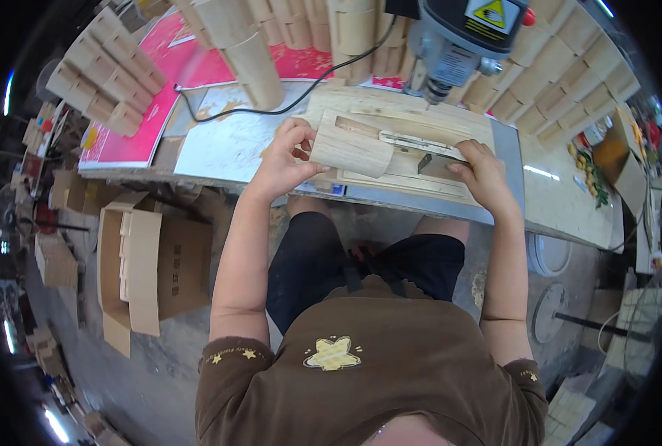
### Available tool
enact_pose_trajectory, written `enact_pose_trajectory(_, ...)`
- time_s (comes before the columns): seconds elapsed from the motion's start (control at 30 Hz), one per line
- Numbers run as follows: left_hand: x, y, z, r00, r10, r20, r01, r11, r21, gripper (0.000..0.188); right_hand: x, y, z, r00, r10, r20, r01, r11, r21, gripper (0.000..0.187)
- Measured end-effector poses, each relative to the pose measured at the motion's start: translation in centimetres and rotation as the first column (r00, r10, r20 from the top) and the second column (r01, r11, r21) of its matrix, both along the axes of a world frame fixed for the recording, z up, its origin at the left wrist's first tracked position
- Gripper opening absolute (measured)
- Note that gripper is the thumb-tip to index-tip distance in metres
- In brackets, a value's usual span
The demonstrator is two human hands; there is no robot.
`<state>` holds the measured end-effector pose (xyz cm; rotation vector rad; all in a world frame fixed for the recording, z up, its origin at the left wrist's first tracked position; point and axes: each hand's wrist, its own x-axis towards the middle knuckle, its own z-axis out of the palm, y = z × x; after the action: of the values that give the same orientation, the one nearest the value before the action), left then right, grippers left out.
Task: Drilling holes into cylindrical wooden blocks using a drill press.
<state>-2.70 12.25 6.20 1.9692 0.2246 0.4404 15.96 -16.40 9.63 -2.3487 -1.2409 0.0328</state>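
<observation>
Centre: one pale, rounded wooden piece with a slot (349, 152), one bare left hand (288, 160), one bare right hand (489, 177). Upper right: one grey-and-black drill head (457, 44). Upper centre: one thin black cable (274, 112). Upper edge: stacked pale wooden pieces (253, 67), apparently over twelve; overlap prevents exact counting.

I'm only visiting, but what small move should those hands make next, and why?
Perhaps the left hand should ease the block rightward, toward the dark plate. The hand already has the block by its left end, a gap seems to remain before the plate, and the right hand is at the plate's far side, placed to steady things.
</observation>
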Motion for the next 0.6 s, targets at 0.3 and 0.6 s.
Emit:
enact_pose_trajectory(0.3,-2.6,1.0,2.2,0.997,-0.049,0.059,0.050,0.998,-0.024,0.038,-0.7,0.9,0.1,0.980,0.154,-0.127,-0.144,0.986,0.086,0.029)
enact_pose_trajectory(0.6,-6.4,2.5,2.3,0.993,0.107,0.041,-0.087,0.940,-0.330,0.027,1.5,-3.7,1.0,0.925,0.072,-0.373,-0.074,0.997,0.010,0.024)
